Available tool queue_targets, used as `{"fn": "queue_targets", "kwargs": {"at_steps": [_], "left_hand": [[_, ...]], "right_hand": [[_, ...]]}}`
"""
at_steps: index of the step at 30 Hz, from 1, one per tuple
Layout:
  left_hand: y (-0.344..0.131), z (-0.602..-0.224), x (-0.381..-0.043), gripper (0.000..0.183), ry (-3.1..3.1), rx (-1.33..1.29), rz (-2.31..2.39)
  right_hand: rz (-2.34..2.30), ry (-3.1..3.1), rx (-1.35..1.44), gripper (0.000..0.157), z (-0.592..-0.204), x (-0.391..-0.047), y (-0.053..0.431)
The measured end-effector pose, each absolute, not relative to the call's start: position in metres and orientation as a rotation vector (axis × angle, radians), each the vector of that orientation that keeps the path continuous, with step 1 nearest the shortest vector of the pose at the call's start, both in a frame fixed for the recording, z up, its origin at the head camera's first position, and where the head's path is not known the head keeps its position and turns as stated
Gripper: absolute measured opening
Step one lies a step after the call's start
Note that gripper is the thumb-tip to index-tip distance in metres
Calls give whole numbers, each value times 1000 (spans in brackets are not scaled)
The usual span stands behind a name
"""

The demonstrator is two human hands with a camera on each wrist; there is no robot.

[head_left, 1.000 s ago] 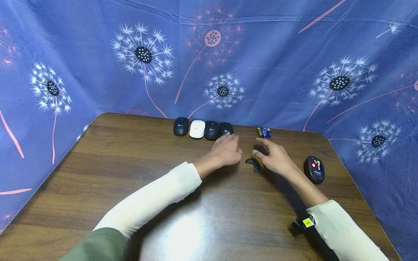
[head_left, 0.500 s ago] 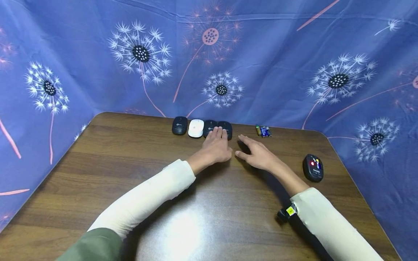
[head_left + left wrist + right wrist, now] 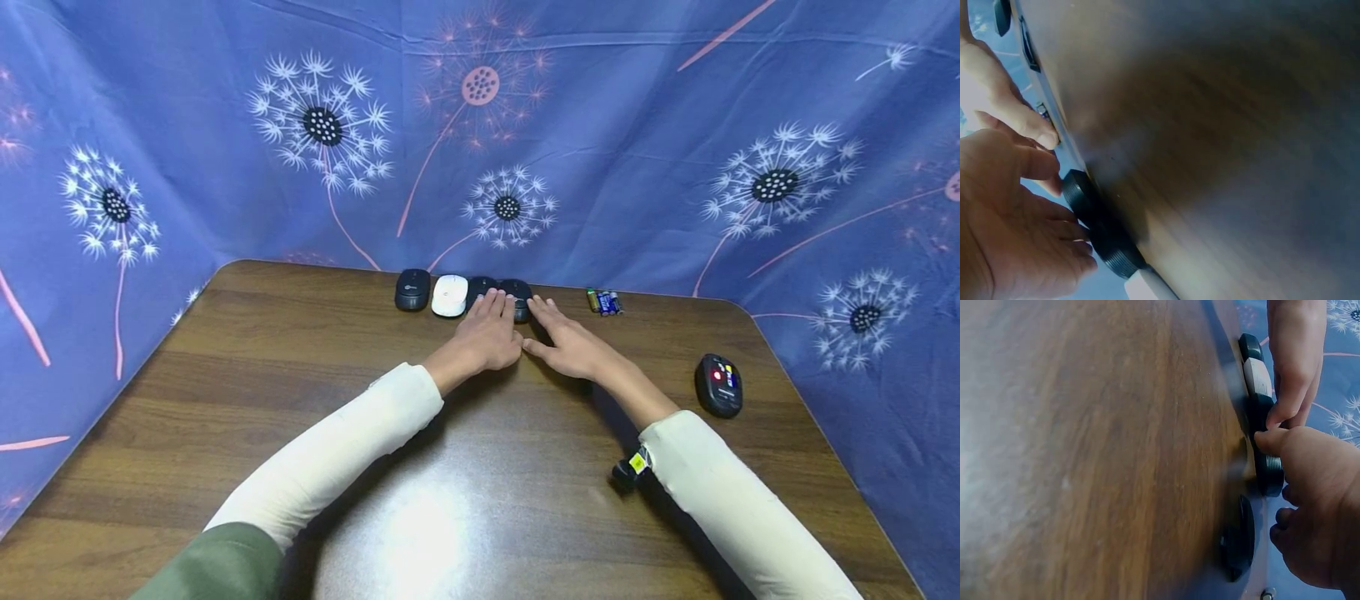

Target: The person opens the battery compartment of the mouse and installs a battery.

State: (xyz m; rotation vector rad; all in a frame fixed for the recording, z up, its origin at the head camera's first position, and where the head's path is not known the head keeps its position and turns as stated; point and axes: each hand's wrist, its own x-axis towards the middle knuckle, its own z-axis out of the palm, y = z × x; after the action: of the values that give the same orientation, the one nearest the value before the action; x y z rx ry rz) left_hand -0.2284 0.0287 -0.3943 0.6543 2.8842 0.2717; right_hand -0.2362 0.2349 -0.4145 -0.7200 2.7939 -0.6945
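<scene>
A: Starting with the bare left hand [image 3: 483,335]: placed where?

B: Just in front of the rounded black plastic computer mouse [image 3: 480,288], third from the left in a row of four, and its neighbour, the glossy black rightmost mouse [image 3: 517,298]. Back of the hand upward, fingers straight and reaching forward, gripping nothing. Fingertips against the mice or just short of them? Cannot tell.

A: And the bare right hand [image 3: 573,343]?

B: Held beside the rightmost mouse, fingers loosely extended near its right side, not closed around anything. Thumbs close together; touching or merely overlapping in view, impossible to say.

A: Rest of the row?

B: Farther left, a smooth white plastic mouse [image 3: 450,297], then a dark black leftmost mouse [image 3: 412,290], set slightly apart. All along the back edge of a brown wood-grain table [image 3: 300,358].

A: Anything near the right hand?

B: In the right wrist view, a thin curved black piece [image 3: 1241,544], lying on the table apart from the mice. Farther back, a small cluster of blue and green cylindrical batteries [image 3: 604,302]. Well to the right, a rounded black device with a lit screen [image 3: 718,386]. Behind everything, a blue dandelion-patterned cloth [image 3: 600,108].
</scene>
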Motion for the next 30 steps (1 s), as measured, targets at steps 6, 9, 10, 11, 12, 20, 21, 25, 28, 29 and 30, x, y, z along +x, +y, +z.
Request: {"fn": "queue_targets", "kwargs": {"at_steps": [6,9,10,11,12,20,21,25,28,29,30], "left_hand": [[25,-413,-248,73,2864,692,254],[25,-429,-264,76,2845,728,301],[25,-434,-269,77,2842,740,315],[24,-435,-270,77,2832,747,323],[26,-433,-268,77,2834,745,286],[28,-445,-276,79,2828,808,147],[26,-451,-280,81,2820,832,167],[24,-452,-277,80,2821,873,179],[22,-445,-268,78,2828,883,188],[21,-444,-265,78,2828,884,210],[20,-439,-260,78,2830,889,193]], "right_hand": [[-716,2795,-787,90,-430,-252,237],[-656,2790,-789,89,-427,-252,236],[-625,2788,-784,88,-425,-252,235],[-600,2792,-784,88,-429,-255,238],[-578,2799,-787,88,-434,-259,240],[-503,2787,-837,81,-429,-255,249],[-509,2779,-835,78,-421,-249,246],[-472,2765,-832,73,-397,-229,238],[-485,2764,-898,74,-402,-229,242],[-486,2766,-912,73,-401,-229,241],[-484,2770,-924,73,-401,-228,241]]}}
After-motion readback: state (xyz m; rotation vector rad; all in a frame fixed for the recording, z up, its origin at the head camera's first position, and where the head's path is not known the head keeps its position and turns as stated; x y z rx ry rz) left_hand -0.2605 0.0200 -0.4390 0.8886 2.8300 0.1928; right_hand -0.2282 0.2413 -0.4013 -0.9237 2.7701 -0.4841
